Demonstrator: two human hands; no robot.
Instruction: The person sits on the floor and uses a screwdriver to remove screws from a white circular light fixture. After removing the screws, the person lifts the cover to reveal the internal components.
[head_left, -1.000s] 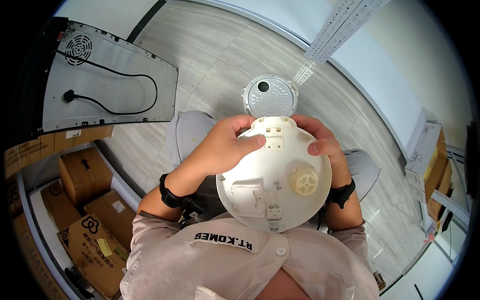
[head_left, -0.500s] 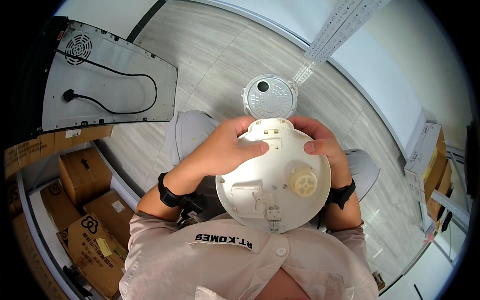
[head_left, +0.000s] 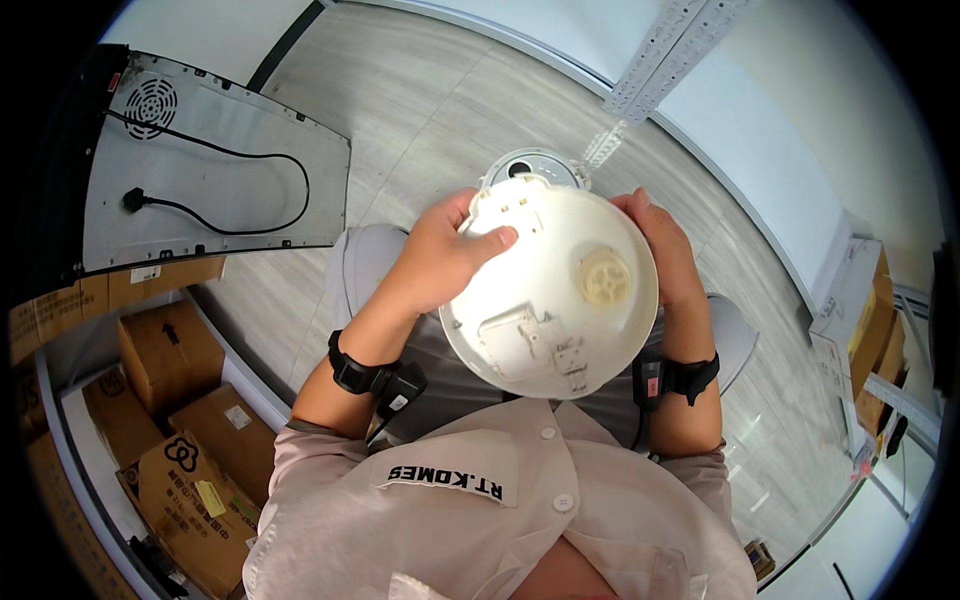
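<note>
A round white plastic lid cover (head_left: 555,300) is tilted in front of my chest, its hollow inner side showing. My left hand (head_left: 432,252) grips its upper left rim, thumb pressed on the inner face near small slots. My right hand (head_left: 665,248) rests round the right rim, with part of its fingers hidden behind the edge. Inside the cover are a cream round vent cap (head_left: 604,277), a raised rectangular housing and a small hinge-like fitting. Just beyond the cover lies a grey round disc (head_left: 548,164) with a dark hole, partly hidden by it.
To the left stands a metal panel (head_left: 225,180) with a vent and a black power cord (head_left: 300,180). Cardboard boxes (head_left: 190,500) fill a shelf at lower left. A perforated metal post (head_left: 670,50) rises at upper right; more boxes (head_left: 850,320) stand at right.
The white cover has moved up and away from my chest and turned slightly, now covering more of the grey disc. My right hand has shifted from the top to the right rim.
</note>
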